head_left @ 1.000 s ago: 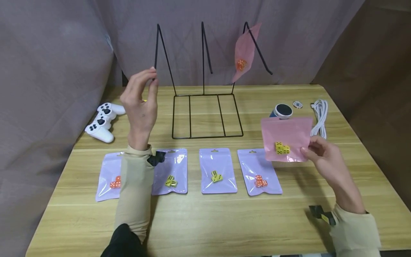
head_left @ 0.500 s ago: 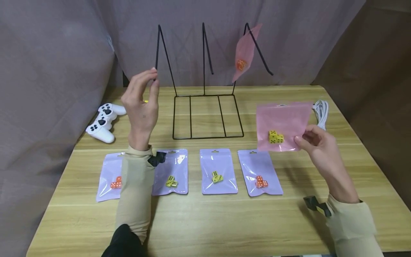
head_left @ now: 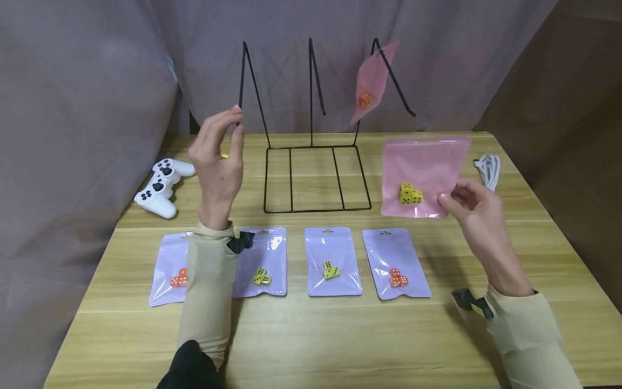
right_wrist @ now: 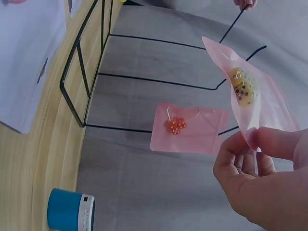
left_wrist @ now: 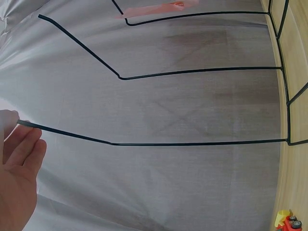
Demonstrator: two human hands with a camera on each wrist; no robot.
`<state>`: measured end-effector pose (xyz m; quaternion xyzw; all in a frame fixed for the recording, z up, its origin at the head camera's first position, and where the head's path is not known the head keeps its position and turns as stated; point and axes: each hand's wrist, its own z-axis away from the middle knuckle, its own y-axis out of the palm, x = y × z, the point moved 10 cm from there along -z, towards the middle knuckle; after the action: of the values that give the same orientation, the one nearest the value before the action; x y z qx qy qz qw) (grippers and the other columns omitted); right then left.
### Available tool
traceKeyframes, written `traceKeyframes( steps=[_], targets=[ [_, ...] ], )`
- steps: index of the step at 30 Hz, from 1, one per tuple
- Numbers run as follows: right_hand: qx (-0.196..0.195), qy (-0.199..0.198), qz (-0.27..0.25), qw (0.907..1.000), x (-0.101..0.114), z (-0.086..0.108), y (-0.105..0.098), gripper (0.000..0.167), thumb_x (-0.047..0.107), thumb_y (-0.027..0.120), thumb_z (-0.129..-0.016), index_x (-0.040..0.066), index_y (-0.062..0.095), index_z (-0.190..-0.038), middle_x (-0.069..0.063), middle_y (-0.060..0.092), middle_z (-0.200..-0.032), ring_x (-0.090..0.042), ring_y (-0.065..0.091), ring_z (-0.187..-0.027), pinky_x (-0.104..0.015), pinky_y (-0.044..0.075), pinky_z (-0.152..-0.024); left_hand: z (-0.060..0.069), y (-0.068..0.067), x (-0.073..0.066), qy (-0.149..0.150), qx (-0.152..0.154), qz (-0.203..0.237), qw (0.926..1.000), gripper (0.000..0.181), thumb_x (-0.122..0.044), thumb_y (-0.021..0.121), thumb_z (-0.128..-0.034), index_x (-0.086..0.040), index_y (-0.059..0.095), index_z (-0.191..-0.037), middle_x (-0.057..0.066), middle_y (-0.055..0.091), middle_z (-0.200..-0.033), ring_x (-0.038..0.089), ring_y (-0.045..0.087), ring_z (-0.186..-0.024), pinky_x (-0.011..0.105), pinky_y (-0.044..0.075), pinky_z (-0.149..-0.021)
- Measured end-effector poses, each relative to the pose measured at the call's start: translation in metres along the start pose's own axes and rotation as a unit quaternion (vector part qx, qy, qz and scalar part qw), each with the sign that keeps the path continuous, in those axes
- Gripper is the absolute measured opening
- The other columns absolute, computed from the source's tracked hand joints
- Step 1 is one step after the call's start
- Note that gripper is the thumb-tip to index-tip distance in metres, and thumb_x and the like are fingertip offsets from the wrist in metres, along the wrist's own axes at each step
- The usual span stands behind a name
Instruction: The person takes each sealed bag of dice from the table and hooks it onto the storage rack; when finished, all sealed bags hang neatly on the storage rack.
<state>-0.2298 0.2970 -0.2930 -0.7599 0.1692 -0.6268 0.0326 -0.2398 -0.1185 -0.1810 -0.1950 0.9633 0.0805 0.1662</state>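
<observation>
My right hand [head_left: 478,221] pinches the lower right edge of a pink zip bag [head_left: 423,162] holding yellow dice [head_left: 410,194]. The bag is upright above the table, to the right of a black wire rack [head_left: 318,210]. At the rack's left, my left hand [head_left: 217,162] pinches the tip of one hook [left_wrist: 62,132] between thumb and fingers. Another pink bag [head_left: 373,81], with orange dice [right_wrist: 176,125], hangs on the right hook. The middle hook [left_wrist: 192,71] bears nothing. Several lilac zip bags [head_left: 332,243] of dice lie in a row in front; my left sleeve partly covers the leftmost ones.
A white game controller [head_left: 162,186] lies at the left and a coiled white cable [head_left: 488,170] at the right. A blue cylinder [right_wrist: 65,209] with a white end stands right of the rack. Part of a red and yellow toy [left_wrist: 290,224] shows behind the left hand.
My right hand has raised the pink bag with yellow dice and carried it leftward and away from me, nearer the rack. The left hand stays at the hook tip.
</observation>
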Motion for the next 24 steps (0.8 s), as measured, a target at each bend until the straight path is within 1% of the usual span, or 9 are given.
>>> traceKeyframes(
  steps=[1, 4, 7, 11, 15, 18, 24],
  targets=[
    [-0.002, -0.004, -0.008, 1.0, 0.002, -0.001, 0.001, 0.014, -0.001, 0.063, -0.089, 0.007, 0.063, -0.101, -0.001, 0.058, -0.095, -0.012, 0.054, -0.089, -0.009, 0.05, -0.072, 0.0, 0.0, 0.0, 0.0, -0.001, 0.0, 1.0, 0.011, 0.018, 0.061, -0.0813, 0.015, 0.063, -0.092, 0.027, 0.064, -0.096, 0.036, 0.063, -0.096, 0.04, 0.052, -0.093],
    [-0.004, -0.017, -0.069, 0.9975, 0.007, -0.005, 0.005, 0.016, -0.006, 0.062, -0.087, 0.005, 0.064, -0.098, -0.004, 0.058, -0.094, -0.013, 0.055, -0.087, -0.01, 0.051, -0.071, 0.0, -0.001, 0.001, 0.002, -0.002, 0.001, 1.0, 0.013, 0.02, 0.061, -0.08, 0.014, 0.064, -0.092, 0.027, 0.064, -0.096, 0.035, 0.064, -0.096, 0.04, 0.053, -0.093],
    [-0.007, -0.028, -0.099, 0.9947, 0.011, -0.009, 0.009, 0.017, -0.009, 0.061, -0.086, 0.004, 0.065, -0.096, -0.004, 0.06, -0.091, -0.012, 0.056, -0.085, -0.011, 0.052, -0.07, 0.0, -0.002, 0.002, 0.002, -0.004, 0.0, 1.0, 0.013, 0.019, 0.062, -0.0797, 0.014, 0.064, -0.092, 0.026, 0.065, -0.095, 0.034, 0.064, -0.096, 0.039, 0.053, -0.092],
    [-0.004, -0.041, -0.155, 0.987, 0.015, -0.012, 0.015, 0.018, -0.014, 0.06, -0.085, 0.001, 0.065, -0.093, -0.006, 0.062, -0.088, -0.012, 0.059, -0.083, -0.013, 0.054, -0.07, 0.0, -0.003, 0.003, 0.0, -0.004, 0.004, 1.0, 0.011, 0.018, 0.062, -0.0814, 0.015, 0.064, -0.091, 0.027, 0.064, -0.094, 0.033, 0.064, -0.096, 0.04, 0.053, -0.093],
    [0.012, -0.047, -0.211, 0.9762, 0.017, -0.015, 0.022, 0.016, -0.015, 0.059, -0.085, -0.003, 0.063, -0.094, -0.009, 0.061, -0.088, -0.014, 0.06, -0.08, -0.016, 0.056, -0.067, -0.001, -0.003, 0.002, 0.004, -0.003, 0.01, 0.9999, 0.008, 0.016, 0.062, -0.083, 0.016, 0.064, -0.091, 0.028, 0.064, -0.093, 0.034, 0.064, -0.096, 0.04, 0.053, -0.093],
    [0.019, -0.049, -0.225, 0.9729, 0.018, -0.016, 0.026, 0.016, -0.016, 0.058, -0.085, -0.004, 0.063, -0.094, -0.01, 0.061, -0.087, -0.015, 0.06, -0.077, -0.016, 0.056, -0.065, -0.001, -0.002, 0.0, 0.011, -0.003, 0.009, 0.9999, 0.008, 0.015, 0.062, -0.0827, 0.015, 0.064, -0.091, 0.028, 0.064, -0.093, 0.034, 0.064, -0.095, 0.04, 0.053, -0.092],
    [0.016, -0.046, -0.226, 0.973, 0.018, -0.019, 0.028, 0.018, -0.017, 0.056, -0.085, -0.003, 0.063, -0.094, -0.01, 0.06, -0.086, -0.014, 0.059, -0.074, -0.016, 0.055, -0.063, 0.0, -0.002, -0.001, 0.016, -0.005, 0.004, 0.9999, 0.009, 0.016, 0.062, -0.0819, 0.014, 0.064, -0.09, 0.027, 0.064, -0.093, 0.036, 0.064, -0.095, 0.04, 0.053, -0.091]
  ],
)
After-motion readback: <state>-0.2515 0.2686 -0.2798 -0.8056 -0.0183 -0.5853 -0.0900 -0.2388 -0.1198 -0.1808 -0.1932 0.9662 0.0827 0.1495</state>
